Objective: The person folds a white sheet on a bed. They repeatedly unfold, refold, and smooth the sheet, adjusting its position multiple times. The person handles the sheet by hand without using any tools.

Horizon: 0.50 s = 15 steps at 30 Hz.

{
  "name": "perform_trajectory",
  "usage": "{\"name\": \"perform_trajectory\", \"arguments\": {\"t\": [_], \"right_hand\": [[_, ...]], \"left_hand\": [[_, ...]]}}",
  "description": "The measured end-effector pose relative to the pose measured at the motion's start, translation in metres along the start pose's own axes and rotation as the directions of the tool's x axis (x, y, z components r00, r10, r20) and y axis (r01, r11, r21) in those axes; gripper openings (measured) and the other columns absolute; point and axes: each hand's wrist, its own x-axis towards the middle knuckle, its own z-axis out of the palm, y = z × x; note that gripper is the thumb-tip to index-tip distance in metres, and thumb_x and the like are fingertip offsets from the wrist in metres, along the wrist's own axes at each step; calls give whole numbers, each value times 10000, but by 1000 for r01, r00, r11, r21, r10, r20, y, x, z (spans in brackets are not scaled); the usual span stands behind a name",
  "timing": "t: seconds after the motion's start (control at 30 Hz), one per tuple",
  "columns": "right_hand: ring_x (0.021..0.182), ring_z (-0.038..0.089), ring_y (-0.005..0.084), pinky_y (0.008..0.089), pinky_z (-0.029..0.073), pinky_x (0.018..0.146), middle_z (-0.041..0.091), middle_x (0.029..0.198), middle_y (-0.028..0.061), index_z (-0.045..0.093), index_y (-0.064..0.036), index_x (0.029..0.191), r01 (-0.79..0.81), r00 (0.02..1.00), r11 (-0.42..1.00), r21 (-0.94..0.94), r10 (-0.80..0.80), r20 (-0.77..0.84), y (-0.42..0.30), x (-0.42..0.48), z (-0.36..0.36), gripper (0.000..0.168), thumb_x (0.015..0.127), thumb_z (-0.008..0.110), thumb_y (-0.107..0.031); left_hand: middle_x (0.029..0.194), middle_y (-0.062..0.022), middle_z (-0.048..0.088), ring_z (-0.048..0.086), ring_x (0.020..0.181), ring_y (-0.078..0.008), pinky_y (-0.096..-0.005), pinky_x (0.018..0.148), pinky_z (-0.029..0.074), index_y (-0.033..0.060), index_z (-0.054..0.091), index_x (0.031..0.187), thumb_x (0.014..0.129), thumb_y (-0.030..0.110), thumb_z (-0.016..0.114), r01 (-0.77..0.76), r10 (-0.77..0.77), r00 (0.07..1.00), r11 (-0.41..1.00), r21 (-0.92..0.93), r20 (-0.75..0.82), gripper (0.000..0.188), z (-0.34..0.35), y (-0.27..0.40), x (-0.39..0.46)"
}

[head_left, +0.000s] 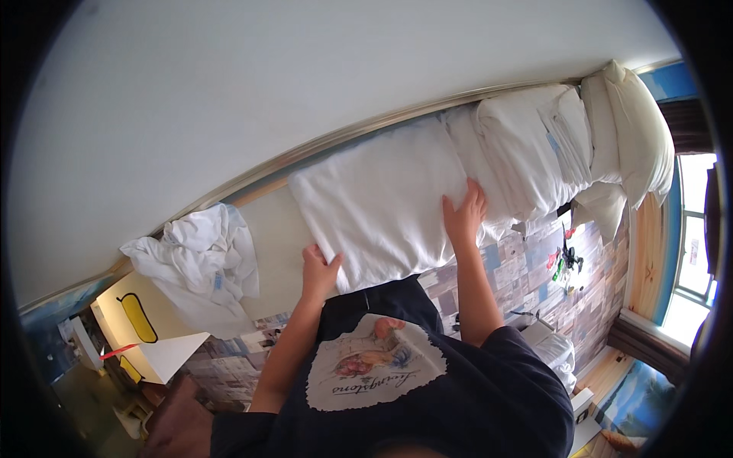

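A folded white cloth lies flat on a long narrow surface against the wall. My left hand grips its near left corner, fingers curled over the edge. My right hand rests on the cloth's right side with the fingers spread and the thumb apart. Left of the cloth, a crumpled white cloth hangs partly over the front edge. To the right, a stack of folded white linen stands close to my right hand.
White pillows lean at the far right end, near a window. The wall runs along the back. Dark tangled items and a white plastic bag sit on the patterned floor. A pale panel with yellow shapes stands at the left.
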Motion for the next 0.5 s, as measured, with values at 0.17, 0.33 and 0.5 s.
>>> {"name": "perform_trajectory", "arguments": {"t": [0.17,0.33,0.5], "right_hand": [[1201,412,421,471,328,1025,433,1288,257,350,-4,1344,-1,1000,988,152,-3,22,24,-12,15,715,768,715,-218],[1102,491,414,471,389,955,511,1194,213,396,13,1286,-58,996,989,139,48,72,19,-20,23,700,745,735,-273],[1025,575,360,438,449,890,614,1052,191,511,29,1157,-373,857,921,110,297,422,3,-39,23,667,712,766,-398]], "left_hand": [[947,-110,650,612,853,-187,-332,765,485,-28,567,1042,875,271,644,0,-8,997,994,108,73,351,5,9,-11],[976,-72,633,565,865,-148,-304,788,457,-12,571,1053,945,256,566,-66,3,990,897,-437,-143,290,-21,6,-9],[929,-57,621,564,829,-132,-288,761,460,5,567,1007,935,280,591,-4,-60,992,866,-500,-112,285,-80,-17,2]]}}
